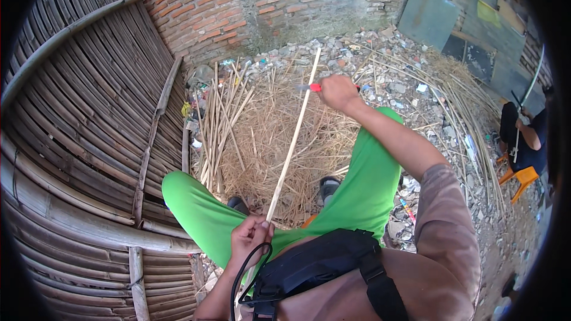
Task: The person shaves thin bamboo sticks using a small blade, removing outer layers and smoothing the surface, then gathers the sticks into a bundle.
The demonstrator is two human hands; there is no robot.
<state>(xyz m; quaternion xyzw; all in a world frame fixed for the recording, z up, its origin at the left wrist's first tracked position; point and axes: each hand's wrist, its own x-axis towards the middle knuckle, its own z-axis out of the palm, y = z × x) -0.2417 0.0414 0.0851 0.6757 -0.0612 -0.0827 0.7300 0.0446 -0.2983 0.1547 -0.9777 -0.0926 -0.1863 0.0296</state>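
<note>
Over shavings — hands hold strip, knife.

On the left, a bamboo-slat wall is standing alongside the sitter; across the far side, a brick wall is rising behind rubble. Shavings are covering the ground before the sitter, with loose sticks lying between them and the slat wall. A bamboo strip is reaching forward over the shavings from the left hand; near its far end, the right hand is holding a knife across it. At far right, another person is sitting on a stool.
</note>
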